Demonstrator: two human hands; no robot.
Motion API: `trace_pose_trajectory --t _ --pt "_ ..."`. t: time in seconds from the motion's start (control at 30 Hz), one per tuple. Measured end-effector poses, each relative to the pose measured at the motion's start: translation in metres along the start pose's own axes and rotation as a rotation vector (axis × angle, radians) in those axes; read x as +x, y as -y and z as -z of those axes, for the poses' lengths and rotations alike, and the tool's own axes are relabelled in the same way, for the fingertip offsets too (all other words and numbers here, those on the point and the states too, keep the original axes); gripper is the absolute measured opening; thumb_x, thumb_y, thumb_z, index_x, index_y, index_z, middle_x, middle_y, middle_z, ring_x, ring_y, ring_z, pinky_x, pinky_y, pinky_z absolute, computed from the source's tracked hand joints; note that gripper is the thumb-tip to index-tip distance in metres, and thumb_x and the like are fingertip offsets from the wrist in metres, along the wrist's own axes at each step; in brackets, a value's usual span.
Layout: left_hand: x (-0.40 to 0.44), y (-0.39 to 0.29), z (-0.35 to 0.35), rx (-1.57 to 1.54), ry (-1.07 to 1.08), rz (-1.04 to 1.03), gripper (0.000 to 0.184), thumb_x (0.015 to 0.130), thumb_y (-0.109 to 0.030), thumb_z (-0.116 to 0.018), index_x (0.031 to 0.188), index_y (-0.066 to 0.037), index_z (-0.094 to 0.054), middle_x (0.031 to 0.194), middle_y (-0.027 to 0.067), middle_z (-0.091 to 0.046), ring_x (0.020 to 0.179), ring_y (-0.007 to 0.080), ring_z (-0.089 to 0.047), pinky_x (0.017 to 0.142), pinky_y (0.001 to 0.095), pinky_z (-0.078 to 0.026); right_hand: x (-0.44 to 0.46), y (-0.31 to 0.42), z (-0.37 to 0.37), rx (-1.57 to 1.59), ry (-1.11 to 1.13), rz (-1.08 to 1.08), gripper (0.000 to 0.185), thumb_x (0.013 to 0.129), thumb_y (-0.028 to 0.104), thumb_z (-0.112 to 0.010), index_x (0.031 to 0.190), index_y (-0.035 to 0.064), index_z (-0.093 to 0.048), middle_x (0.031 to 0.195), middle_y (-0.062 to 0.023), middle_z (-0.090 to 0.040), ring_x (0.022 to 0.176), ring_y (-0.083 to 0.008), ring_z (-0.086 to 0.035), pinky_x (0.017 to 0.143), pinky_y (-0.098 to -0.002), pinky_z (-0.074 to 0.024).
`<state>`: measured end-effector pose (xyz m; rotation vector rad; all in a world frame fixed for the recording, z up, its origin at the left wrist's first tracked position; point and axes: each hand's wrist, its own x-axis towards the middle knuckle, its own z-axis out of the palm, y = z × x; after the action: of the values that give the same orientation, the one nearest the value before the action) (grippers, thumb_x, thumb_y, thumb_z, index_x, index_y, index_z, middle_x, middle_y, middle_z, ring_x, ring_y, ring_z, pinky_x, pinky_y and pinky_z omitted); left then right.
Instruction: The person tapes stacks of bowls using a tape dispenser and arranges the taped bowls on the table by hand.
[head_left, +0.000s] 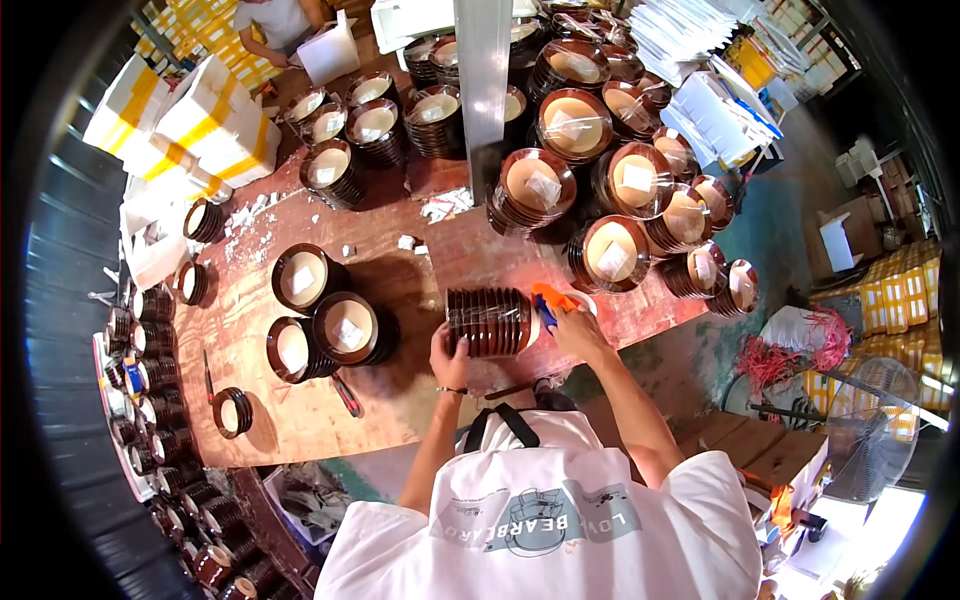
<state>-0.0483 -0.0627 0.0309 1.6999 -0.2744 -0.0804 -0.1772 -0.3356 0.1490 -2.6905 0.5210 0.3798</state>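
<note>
My left hand (449,361) curls its fingers on the left end of a sideways stack of glossy dark-brown round bowls (490,325) on the brown wooden table (400,410); at its right end, my right hand (577,332) grips an orange-and-blue tape dispenser (556,298). Leftward stand three upright bowl piles (322,322); beyond, a grey metal post (482,90); rightward, crowded bowl stacks (620,168).
</note>
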Motion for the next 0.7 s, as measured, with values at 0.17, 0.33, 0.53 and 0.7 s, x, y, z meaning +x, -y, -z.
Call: trace_pose_trajectory --t 0.17,0.33,0.53,0.7 --pt "0.014 0.004 0.023 -0.503 -0.185 0.304 0.023 0.103 -0.023 -0.056 0.117 -0.004 -0.056 0.136 0.0139 -0.06 0.115 0.0161 -0.056 0.1 0.0357 -0.043 -0.018 0.006 -0.013 0.007 -0.035 0.009 0.044 0.093 0.028 -0.064 0.118 -0.0077 -0.056 0.095 -0.0292 -0.07 0.093 -0.0451 -0.067 0.09 -0.0516 -0.0506" --pt "0.052 -0.007 0.003 -0.565 0.237 0.388 0.056 0.108 -0.041 -0.041 0.147 -0.002 -0.036 0.157 0.0122 -0.038 0.141 0.0203 -0.036 0.118 0.0373 -0.026 -0.033 0.019 -0.035 0.052 -0.042 -0.1 0.044 0.093 0.028 -0.065 0.117 -0.0078 -0.055 0.096 -0.0291 -0.069 0.09 -0.0447 -0.068 0.086 -0.0522 -0.0513" --pt "0.059 0.022 0.009 -0.515 0.545 0.391 0.069 0.108 -0.052 -0.034 0.156 -0.002 -0.027 0.153 0.0107 -0.04 0.143 0.0214 -0.035 0.12 0.0369 -0.024 -0.036 0.018 -0.052 0.046 -0.196 -0.014 0.043 0.093 0.03 -0.065 0.113 -0.0075 -0.055 0.091 -0.029 -0.069 0.086 -0.0439 -0.068 0.08 -0.0521 -0.0525" --pt "0.056 0.057 0.01 -0.198 0.404 0.429 0.068 0.107 -0.047 -0.041 0.156 -0.005 -0.02 0.15 0.0145 -0.041 0.142 0.0244 -0.035 0.119 0.0369 -0.024 -0.036 0.024 -0.043 0.075 -0.095 -0.089 0.044 0.093 0.029 -0.065 0.114 -0.0076 -0.055 0.09 -0.0285 -0.069 0.086 -0.0444 -0.068 0.08 -0.0532 -0.0521"
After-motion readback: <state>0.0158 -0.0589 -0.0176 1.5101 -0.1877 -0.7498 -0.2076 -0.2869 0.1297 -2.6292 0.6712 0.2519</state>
